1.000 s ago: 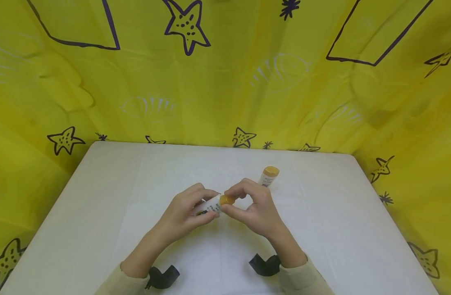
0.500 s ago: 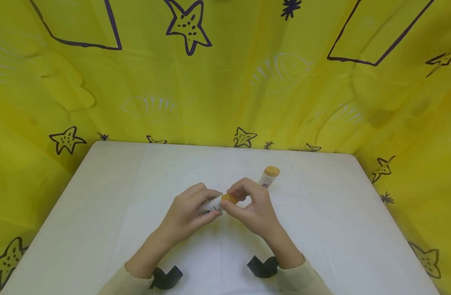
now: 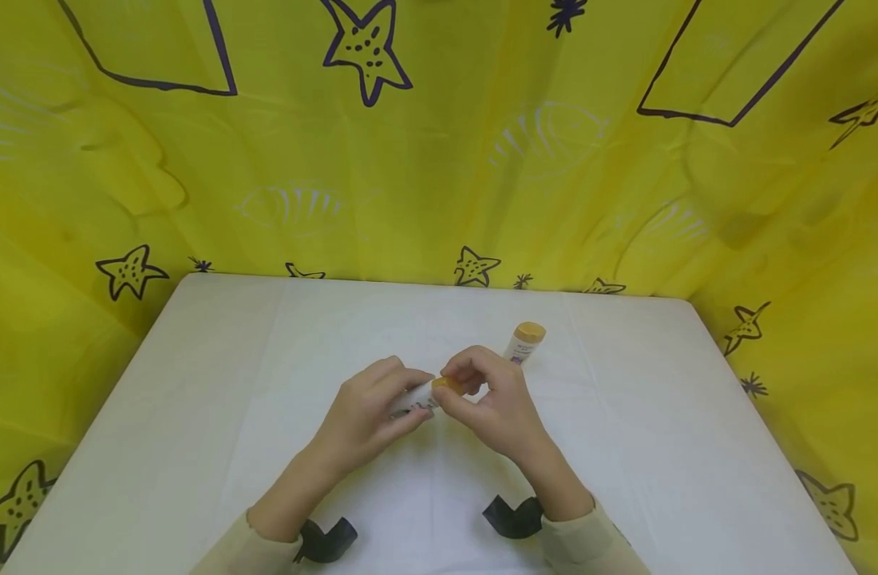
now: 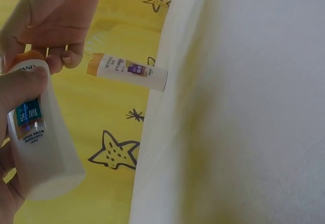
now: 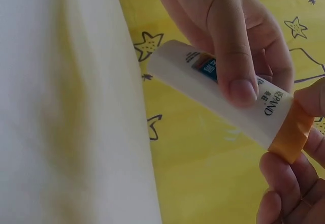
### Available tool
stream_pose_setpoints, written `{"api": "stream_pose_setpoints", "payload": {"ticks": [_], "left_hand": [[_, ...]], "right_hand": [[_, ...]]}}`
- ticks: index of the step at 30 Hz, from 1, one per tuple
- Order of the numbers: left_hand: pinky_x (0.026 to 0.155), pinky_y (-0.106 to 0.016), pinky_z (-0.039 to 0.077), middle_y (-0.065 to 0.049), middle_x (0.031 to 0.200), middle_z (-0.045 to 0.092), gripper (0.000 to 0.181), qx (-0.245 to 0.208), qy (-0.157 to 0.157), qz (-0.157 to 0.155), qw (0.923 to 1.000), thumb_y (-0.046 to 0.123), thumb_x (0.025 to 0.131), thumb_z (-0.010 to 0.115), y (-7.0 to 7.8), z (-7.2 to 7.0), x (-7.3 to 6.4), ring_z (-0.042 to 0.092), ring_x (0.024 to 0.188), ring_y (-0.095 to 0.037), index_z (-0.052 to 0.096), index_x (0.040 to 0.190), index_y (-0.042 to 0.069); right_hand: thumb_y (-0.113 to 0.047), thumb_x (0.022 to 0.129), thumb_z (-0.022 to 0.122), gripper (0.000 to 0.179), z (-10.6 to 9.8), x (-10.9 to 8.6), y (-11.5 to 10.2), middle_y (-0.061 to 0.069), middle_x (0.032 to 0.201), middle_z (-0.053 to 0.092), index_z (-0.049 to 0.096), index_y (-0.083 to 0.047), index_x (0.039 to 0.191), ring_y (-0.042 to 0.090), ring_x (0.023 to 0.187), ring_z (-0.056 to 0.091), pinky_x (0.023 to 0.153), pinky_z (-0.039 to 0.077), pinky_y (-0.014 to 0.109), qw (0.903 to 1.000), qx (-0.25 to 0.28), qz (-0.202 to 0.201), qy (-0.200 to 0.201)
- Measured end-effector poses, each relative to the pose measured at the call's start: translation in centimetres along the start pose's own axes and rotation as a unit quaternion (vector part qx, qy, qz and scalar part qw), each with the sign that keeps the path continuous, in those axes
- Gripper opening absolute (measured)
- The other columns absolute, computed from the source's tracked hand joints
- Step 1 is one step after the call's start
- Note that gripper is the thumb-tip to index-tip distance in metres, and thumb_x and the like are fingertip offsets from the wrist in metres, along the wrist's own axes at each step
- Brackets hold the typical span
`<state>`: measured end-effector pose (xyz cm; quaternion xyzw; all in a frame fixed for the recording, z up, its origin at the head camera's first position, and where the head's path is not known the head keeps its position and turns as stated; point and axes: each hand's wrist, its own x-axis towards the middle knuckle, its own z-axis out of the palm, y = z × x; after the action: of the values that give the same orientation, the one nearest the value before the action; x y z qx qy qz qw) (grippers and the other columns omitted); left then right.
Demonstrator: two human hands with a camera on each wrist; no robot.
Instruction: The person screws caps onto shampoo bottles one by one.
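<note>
My left hand (image 3: 367, 411) grips a white shampoo bottle (image 4: 51, 153) with a teal label, the thumb lying across its front near the shoulder. At the bottle's end is an orange cap (image 5: 291, 135), pinched between the thumb and fingers of my right hand (image 3: 502, 403). In the head view the bottle lies tilted between both hands, cap toward the right, held over the table. Parts of its body are hidden by the left fingers. A second white bottle (image 4: 129, 72) with an orange cap and a purple label stands upright beyond the right hand, its lower part covered in the head view.
Both hands work above a white table (image 3: 216, 383) with rounded far corners. A yellow curtain (image 3: 425, 184) printed with starfish and fish hangs behind and beside it. Black wrist mounts (image 3: 329, 541) project inward near both sleeves.
Both hands have shifted very slightly right with the bottle, and its printed side has turned a little. Over the last half second they hardly move. The standing bottle stays put.
</note>
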<state>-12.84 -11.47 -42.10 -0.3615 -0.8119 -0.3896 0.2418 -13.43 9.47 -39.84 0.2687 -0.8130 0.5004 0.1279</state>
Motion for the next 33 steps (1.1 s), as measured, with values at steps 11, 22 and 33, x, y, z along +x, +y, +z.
{"api": "stream_pose_setpoints", "payload": {"ticks": [11, 22, 33], "left_hand": [[0.059, -0.017, 0.041, 0.006, 0.081, 0.054, 0.031, 0.043, 0.005, -0.003, 0.9991, 0.021, 0.081, 0.082, 0.0, 0.3, -0.1, 0.046, 0.07, -0.007, 0.071, 0.11, 0.014], [0.068, -0.022, 0.055, 0.007, 0.094, 0.062, 0.037, -0.053, 0.007, -0.111, 0.9924, 0.02, 0.079, 0.086, -0.7, 0.2, -0.5, 0.06, 0.079, -0.006, 0.067, 0.111, 0.017], [0.065, -0.022, 0.049, 0.01, 0.09, 0.058, 0.031, -0.02, -0.015, -0.099, 0.9948, 0.025, 0.082, 0.083, -0.4, -0.1, -0.4, 0.054, 0.077, -0.005, 0.068, 0.109, 0.02]], "right_hand": [[-0.014, 0.087, 0.076, 0.013, 0.2, 0.0, 0.2, -0.006, 0.083, 0.066, 0.064, -0.018, 0.093, 0.01, 0.07, 0.061, 0.062, 0.055, 0.026, 0.9992, 0.017, 0.035, -0.006], [-0.011, 0.104, 0.052, 0.016, -0.2, 0.2, 1.0, 0.003, 0.104, 0.071, 0.067, -0.012, 0.108, 0.014, 0.082, 0.067, 0.075, 0.058, 0.03, 0.9972, 0.056, 0.043, -0.023], [-0.011, 0.086, 0.078, 0.02, 0.4, -0.1, 0.7, -0.001, 0.098, 0.072, 0.07, -0.014, 0.105, 0.012, 0.079, 0.066, 0.068, 0.056, 0.028, 0.9982, 0.051, 0.026, -0.018]]}}
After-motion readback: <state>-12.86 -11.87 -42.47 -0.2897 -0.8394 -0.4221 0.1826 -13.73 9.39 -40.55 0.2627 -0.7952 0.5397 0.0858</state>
